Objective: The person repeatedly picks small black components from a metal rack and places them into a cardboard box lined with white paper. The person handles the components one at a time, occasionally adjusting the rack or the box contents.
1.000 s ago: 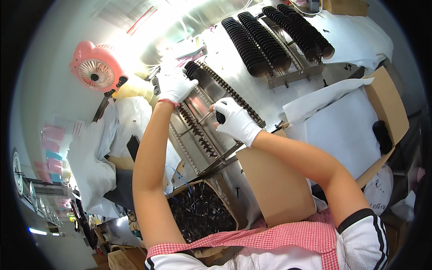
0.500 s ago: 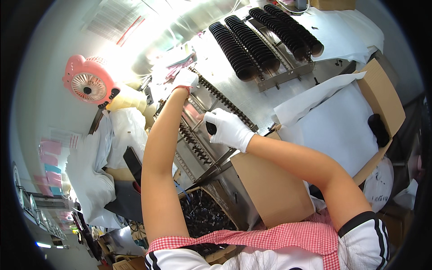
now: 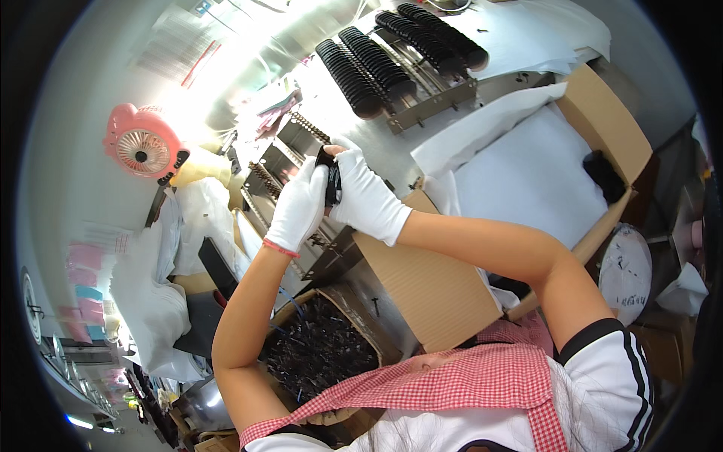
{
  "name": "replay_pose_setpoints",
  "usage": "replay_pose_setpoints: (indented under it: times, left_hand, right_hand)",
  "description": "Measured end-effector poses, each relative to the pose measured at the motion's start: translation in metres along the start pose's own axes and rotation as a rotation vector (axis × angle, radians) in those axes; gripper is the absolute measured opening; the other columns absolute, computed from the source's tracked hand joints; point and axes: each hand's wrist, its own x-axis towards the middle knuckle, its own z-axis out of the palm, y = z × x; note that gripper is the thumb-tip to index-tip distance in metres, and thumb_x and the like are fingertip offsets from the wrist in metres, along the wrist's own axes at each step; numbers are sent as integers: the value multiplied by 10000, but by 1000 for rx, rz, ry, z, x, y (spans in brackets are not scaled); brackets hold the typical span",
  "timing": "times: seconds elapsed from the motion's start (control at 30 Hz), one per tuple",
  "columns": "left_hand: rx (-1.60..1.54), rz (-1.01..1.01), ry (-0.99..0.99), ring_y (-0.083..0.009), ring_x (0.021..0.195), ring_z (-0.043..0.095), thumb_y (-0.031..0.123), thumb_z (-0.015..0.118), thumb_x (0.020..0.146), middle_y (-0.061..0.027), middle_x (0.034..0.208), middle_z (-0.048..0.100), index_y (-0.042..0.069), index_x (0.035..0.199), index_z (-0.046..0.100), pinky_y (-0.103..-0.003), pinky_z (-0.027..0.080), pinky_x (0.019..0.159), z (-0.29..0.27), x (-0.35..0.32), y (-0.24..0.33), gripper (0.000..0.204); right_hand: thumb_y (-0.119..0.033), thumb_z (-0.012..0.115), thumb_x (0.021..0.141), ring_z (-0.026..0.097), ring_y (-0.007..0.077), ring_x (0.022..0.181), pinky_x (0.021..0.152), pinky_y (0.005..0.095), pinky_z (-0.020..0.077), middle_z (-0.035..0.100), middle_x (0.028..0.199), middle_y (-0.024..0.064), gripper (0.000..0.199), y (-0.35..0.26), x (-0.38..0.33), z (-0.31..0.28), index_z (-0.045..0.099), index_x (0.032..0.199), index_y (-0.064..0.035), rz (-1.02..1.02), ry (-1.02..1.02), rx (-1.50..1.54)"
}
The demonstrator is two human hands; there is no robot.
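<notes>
My left hand (image 3: 300,202) and my right hand (image 3: 369,190), both in white gloves, meet in front of me. Between them they grip a small stack of glossy black thin pieces (image 3: 333,185), partly covered by the fingers. Directly under the hands lies a metal rack (image 3: 265,181) with toothed, spring-like bars, and its middle is hidden by my gloves. Beyond it stands a second metal rack (image 3: 433,113) carrying several rows of black rounded discs (image 3: 374,62).
An open cardboard box (image 3: 614,124) lined with white sheet (image 3: 520,169) stands at the right, a black bundle (image 3: 605,175) inside. Nearer me sits a carton of small black parts (image 3: 320,346). A pink fan (image 3: 143,143) and a flat black object (image 3: 217,267) are on the left.
My left hand has come back from the rack's far end to join the right at the black pieces. The right hand has shifted slightly up and left in view; the whole view has shifted too.
</notes>
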Motion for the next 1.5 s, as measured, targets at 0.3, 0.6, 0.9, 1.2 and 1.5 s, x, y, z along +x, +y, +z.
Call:
replay_pose_setpoints:
  times: [0.3,0.6,0.9,1.2,1.5]
  left_hand:
    - [-1152,-168,-246,-122,942,595,306,697,902,-39,1081,532,110,1295,396,-272,538,720,74,-44,128,532]
    - [-467,167,-559,-108,803,543,180,671,866,-19,913,572,20,1059,580,-274,492,757,172,-43,173,267]
    - [-185,10,-606,-413,888,677,409,690,852,-250,929,700,-23,978,703,-446,534,833,223,-52,184,451]
    - [87,-198,-436,-402,916,667,127,574,850,-216,1023,660,-22,979,704,-464,555,782,271,-58,192,236]
    - [-34,-120,-25,-405,1038,609,258,576,899,-239,1076,645,-29,1085,652,-466,494,906,275,-67,193,351]
  right_hand:
    - [-131,835,616,588,342,1135,988,401,477,565,1266,161,781,-40,-71,-135,510,1321,-37,-204,-111,-190]
    - [-365,800,777,532,291,1276,1102,388,400,539,1394,157,780,-8,-130,-300,478,1412,-45,112,-237,-299]
    - [-7,706,796,560,235,1242,1073,342,417,593,1324,98,565,11,-104,-290,555,1339,-58,71,-384,-290]
    - [15,635,809,634,303,1049,918,395,518,602,1289,119,396,21,6,-91,637,1201,-45,-487,-809,-369]
    - [-360,660,890,687,331,835,719,449,545,650,1035,76,282,46,31,9,671,914,-79,-803,-1147,-780]
